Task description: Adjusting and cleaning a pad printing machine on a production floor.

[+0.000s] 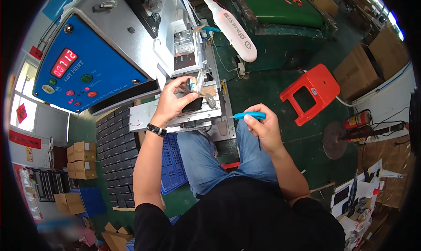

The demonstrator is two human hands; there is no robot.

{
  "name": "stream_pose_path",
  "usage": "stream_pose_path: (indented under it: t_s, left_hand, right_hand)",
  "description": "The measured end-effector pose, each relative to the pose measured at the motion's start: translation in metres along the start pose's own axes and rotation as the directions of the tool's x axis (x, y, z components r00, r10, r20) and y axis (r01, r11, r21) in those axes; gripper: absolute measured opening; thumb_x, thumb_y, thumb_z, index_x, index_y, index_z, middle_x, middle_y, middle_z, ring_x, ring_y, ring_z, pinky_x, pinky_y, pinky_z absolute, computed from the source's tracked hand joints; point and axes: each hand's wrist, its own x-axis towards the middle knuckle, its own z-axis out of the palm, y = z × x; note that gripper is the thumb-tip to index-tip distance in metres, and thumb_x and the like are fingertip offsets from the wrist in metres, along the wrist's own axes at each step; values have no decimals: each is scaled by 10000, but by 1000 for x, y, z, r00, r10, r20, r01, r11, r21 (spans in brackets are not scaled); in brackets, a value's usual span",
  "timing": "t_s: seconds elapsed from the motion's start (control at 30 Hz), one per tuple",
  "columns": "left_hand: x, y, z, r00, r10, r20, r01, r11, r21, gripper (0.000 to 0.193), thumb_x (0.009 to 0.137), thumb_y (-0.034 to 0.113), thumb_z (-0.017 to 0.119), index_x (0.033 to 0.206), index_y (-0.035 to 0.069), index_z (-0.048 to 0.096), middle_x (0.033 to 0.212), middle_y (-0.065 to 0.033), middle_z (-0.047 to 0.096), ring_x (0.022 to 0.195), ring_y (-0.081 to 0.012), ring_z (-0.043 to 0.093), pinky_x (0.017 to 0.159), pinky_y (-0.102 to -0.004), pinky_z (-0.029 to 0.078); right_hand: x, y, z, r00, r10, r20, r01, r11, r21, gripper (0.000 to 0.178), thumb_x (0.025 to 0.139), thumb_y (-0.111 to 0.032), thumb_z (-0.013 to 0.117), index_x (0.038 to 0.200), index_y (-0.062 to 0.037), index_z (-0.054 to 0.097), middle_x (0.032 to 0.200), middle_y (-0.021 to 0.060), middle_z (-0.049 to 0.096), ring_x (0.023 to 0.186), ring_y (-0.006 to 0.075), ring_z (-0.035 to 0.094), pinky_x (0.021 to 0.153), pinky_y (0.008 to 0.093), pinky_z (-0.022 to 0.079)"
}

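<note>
My left hand (175,103) is at the metal fixture of a pad printing machine, thumb and fingers curled around something small that I cannot make out. A clear and brownish piece (195,83) shows at its fingertips. Under the thumb lies a black block (193,105), and a grey oval piece (211,100) sits just right of it. My right hand (265,126) is held apart from the machine, above my right knee. It grips a teal-handled tool (250,115) whose thin tip points left toward the fixture; a thin dark strip hangs below the fingers.
The machine's blue control panel (81,69) fills the upper left. A white paddle-shaped arm (234,34) reaches in from the top. Stacked black boxes (115,159) and a blue crate (172,167) stand left of my legs. A red plastic stool (326,86) stands at the right.
</note>
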Motion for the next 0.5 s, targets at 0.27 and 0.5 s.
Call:
stream_pose_path:
  t_s: [0.27, 0.5]
  left_hand:
    - [-3, 0, 2, 996, 76, -55, -68, 989, 128, 555, 879, 251, 940, 1358, 30, 771, 1236, -89, 763, 1125, -186, 690, 1047, -353, 535]
    - [-2, 5, 1, 998, 50, -33, -46, 995, 91, 556, 886, 244, 935, 1369, 26, 765, 1238, -112, 774, 1140, -205, 708, 1067, -361, 534]
  right_hand:
    - [16, 0, 4, 996, -86, 34, 90, 987, -136, 162, 1075, -95, 736, 1186, -12, 652, 838, -23, 610, 655, 14, 489, 530, 203, 346]
    - [50, -29, 17, 954, -146, 262, 255, 856, -450, 192, 1069, -110, 756, 1216, -6, 691, 952, -25, 664, 829, 14, 552, 681, 224, 448]
